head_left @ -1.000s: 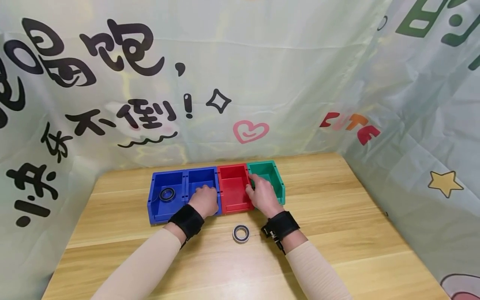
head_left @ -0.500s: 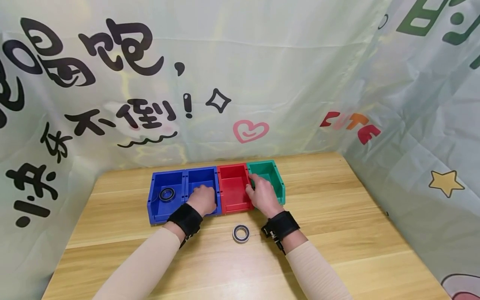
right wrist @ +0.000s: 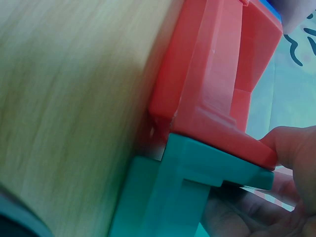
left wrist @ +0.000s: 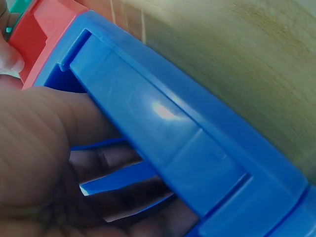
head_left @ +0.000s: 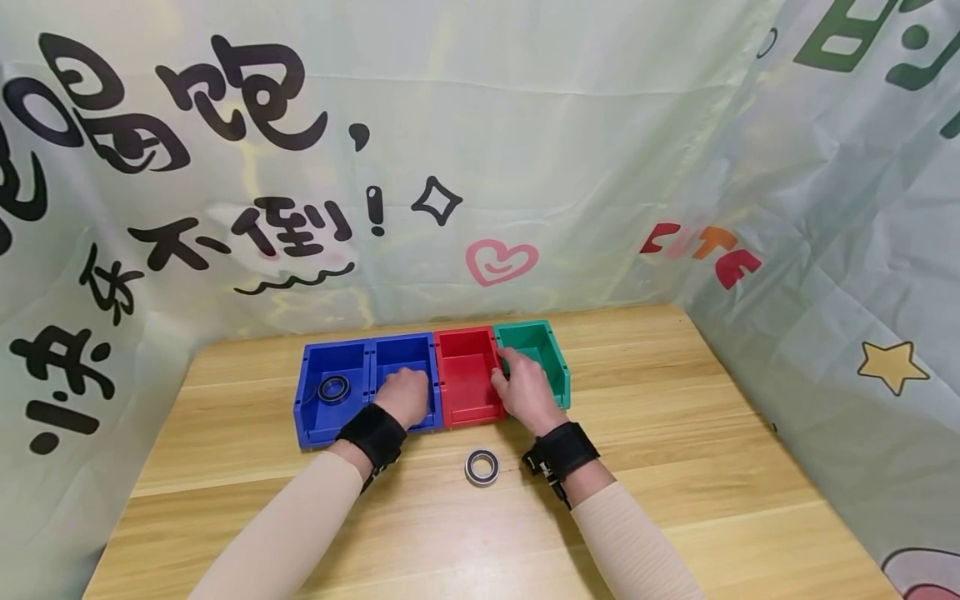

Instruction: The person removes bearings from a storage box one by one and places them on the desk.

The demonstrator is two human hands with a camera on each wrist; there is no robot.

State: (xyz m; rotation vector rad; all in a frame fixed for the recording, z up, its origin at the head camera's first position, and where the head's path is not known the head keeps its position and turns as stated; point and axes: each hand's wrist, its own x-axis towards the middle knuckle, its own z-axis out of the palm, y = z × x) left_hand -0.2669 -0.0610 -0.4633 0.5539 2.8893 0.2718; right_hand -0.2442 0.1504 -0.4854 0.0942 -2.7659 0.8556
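A row of joined storage bins stands on the table: two blue, one red and one green. My left hand [head_left: 405, 397] reaches into the right blue bin [head_left: 401, 350]; in the left wrist view its fingers [left wrist: 116, 160] pass behind the bin's front lip, so their tips and anything in them are hidden. With the right hand [head_left: 531, 392] I pinch the adjoining side walls of the red bin [head_left: 471, 367] and the green bin [head_left: 536, 337], thumb on the red side and fingers on the green side. A black-sealed ball bearing [head_left: 333, 389] lies in the left blue bin [head_left: 318, 425].
Another ball bearing [head_left: 482, 467], with a shiny metal ring, lies on the wooden table [head_left: 675, 467] in front of the red bin, between my forearms. A printed cloth [head_left: 570, 150] hangs behind the table and along its sides.
My left hand has shifted slightly left and back within the right blue bin. The right hand, the bins and both visible bearings stay where they were.
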